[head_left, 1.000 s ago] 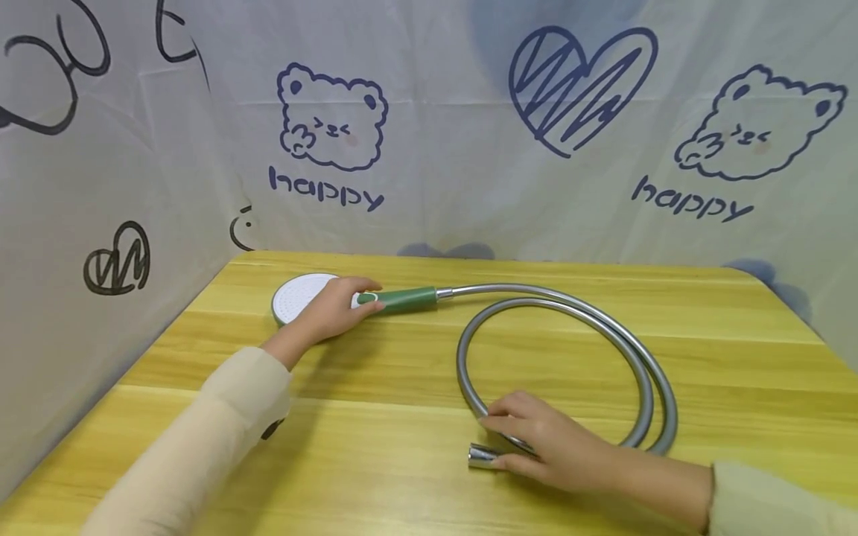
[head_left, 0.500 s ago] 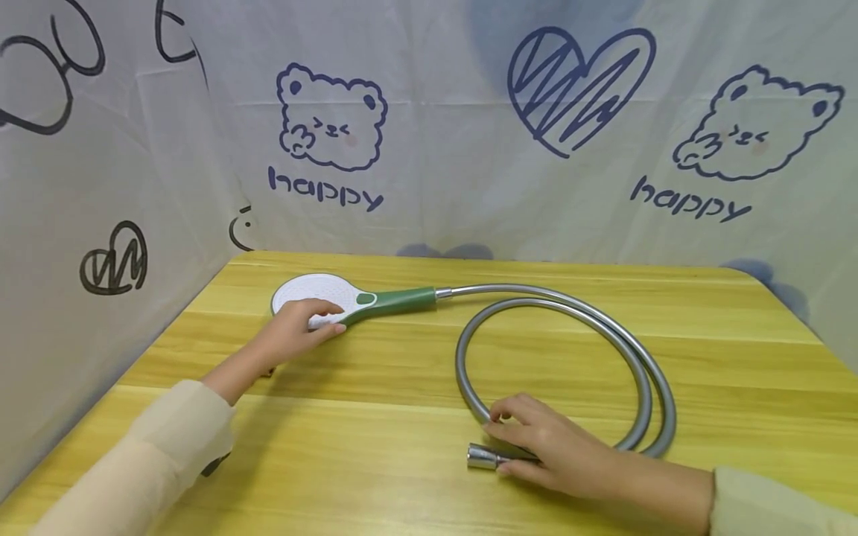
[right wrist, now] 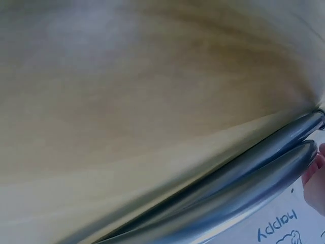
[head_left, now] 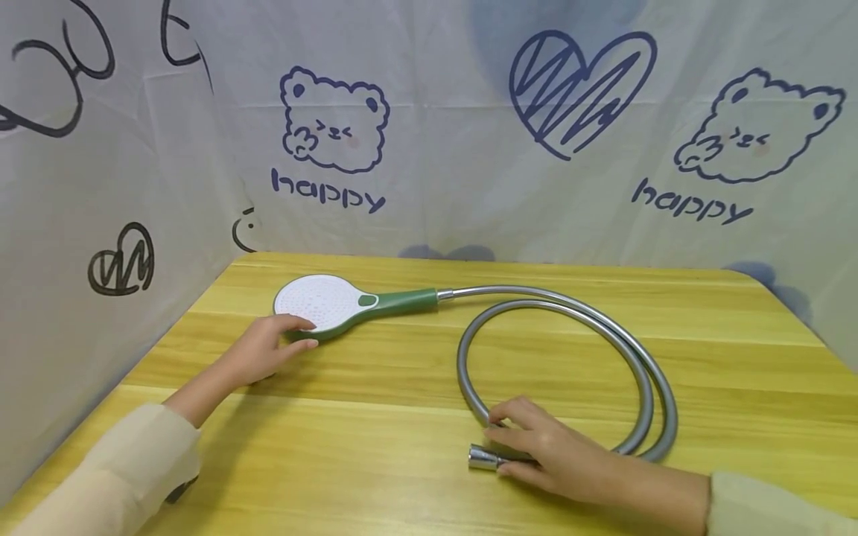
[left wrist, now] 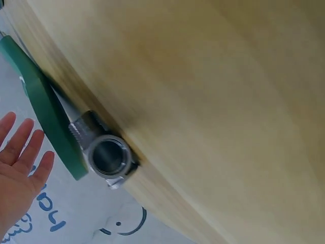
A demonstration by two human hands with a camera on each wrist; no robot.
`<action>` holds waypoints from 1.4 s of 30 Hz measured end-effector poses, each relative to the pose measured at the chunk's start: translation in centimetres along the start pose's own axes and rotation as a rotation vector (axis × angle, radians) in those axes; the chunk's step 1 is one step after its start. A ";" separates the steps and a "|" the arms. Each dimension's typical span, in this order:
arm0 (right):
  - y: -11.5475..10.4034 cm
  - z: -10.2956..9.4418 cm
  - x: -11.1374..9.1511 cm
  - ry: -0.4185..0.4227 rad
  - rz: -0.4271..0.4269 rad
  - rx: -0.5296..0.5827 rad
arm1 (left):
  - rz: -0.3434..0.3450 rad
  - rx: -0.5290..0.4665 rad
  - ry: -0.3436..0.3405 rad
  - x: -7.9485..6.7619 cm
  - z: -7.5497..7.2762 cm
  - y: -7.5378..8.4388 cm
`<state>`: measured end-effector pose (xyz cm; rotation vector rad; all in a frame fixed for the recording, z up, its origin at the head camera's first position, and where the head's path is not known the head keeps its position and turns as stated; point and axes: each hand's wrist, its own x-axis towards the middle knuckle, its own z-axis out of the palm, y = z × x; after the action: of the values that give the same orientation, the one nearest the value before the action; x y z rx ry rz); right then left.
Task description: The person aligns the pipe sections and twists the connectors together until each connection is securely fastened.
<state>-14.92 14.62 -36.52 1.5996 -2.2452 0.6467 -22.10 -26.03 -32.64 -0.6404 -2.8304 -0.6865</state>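
Observation:
A white-faced shower head with a green handle lies on the table, spray face up. Its grey metal hose loops to the right and ends in a chrome connector. My left hand hovers at the head's near left edge, fingers spread loosely. Below it in the left wrist view is a chrome ringed bracket, mostly hidden by the hand in the head view. My right hand lies over the hose just behind the connector, fingers loosely bent, with a gap between thumb and fingers.
The yellow wood-grain table reaches back to a white cloth with bear and heart drawings. Another stretch of cloth borders the left side. A small dark piece shows at the left cuff.
My left hand has let go of the shower head's neck and moved left and nearer, across the spray face to its edge. My right hand has barely moved; shower head and hose lie as before.

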 end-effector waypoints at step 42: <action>1.7 0.2 0.1 -0.045 0.101 -0.041 | -0.058 0.023 -0.092 -2.6 -1.1 -3.2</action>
<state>-16.59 14.92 -36.98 1.5045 -2.3684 0.5923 -21.10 -30.04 -33.62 -0.6030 -2.9474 -0.6485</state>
